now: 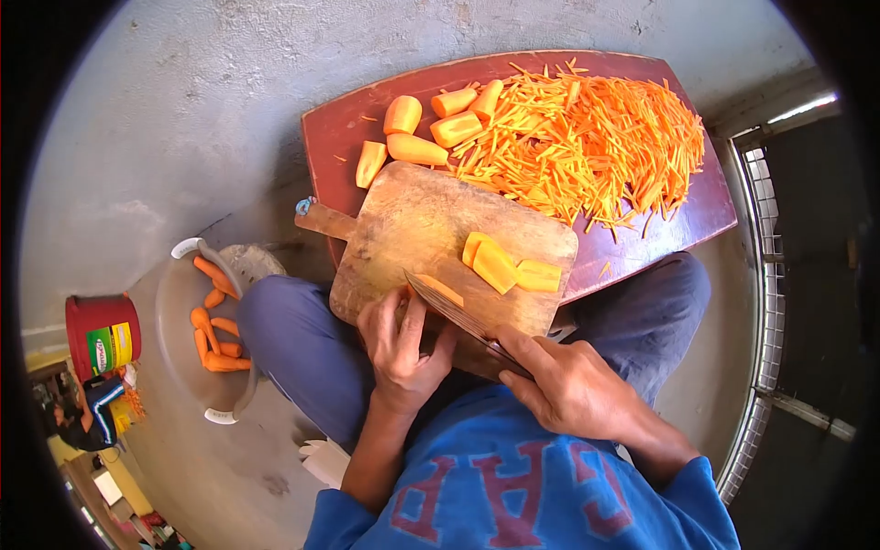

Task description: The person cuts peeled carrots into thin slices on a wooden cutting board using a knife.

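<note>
My right hand point(573, 385) is wrapped round the handle of a knife point(449, 310), whose blade points up and left across the near part of a wooden cutting board point(394, 215). At the board's near edge my left hand point(403, 353) is closed beside the blade, its fingertips on a carrot piece point(410, 291) that they mostly hide. A thin carrot slice point(443, 288) lies along the far side of the blade. Farther right on the board, several flat carrot slices point(495, 266) overlap.
The board rests against a dark red table point(335, 137) and over my lap. Peeled carrot chunks point(417, 148) and a big heap of carrot strips point(596, 137) lie on the table. Left are a basin point(174, 312) of whole carrots point(215, 339), a red bucket point(87, 316) and another person point(92, 412).
</note>
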Demonstrator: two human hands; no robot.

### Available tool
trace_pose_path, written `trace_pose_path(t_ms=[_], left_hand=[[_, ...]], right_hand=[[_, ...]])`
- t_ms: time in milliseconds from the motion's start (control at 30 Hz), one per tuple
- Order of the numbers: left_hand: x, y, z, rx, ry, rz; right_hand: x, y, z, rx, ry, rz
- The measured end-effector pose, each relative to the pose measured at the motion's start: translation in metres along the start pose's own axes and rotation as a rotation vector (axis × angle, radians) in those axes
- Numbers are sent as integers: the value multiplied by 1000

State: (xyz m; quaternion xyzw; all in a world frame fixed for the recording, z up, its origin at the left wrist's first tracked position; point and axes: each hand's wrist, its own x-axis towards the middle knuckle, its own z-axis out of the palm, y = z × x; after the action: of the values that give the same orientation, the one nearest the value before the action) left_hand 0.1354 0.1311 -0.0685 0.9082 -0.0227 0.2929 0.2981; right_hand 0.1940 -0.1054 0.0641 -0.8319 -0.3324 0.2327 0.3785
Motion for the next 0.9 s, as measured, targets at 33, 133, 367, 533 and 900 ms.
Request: trace_pose_path(t_ms=[33, 133, 367, 533, 900], left_hand=[[-1, 0, 1, 1, 4, 0], [-2, -2, 3, -43, -4, -18], [-1, -4, 3, -38, 3, -8], [2, -4, 3, -46, 9, 17], [3, -5, 0, -25, 4, 50]], right_hand=[[-1, -2, -2, -7, -10, 8], [-1, -4, -5, 5, -49, 53], [-4, -5, -8, -46, -74, 36], [-2, -4, -9, -45, -61, 20], [1, -3, -10, -3, -89, 56]])
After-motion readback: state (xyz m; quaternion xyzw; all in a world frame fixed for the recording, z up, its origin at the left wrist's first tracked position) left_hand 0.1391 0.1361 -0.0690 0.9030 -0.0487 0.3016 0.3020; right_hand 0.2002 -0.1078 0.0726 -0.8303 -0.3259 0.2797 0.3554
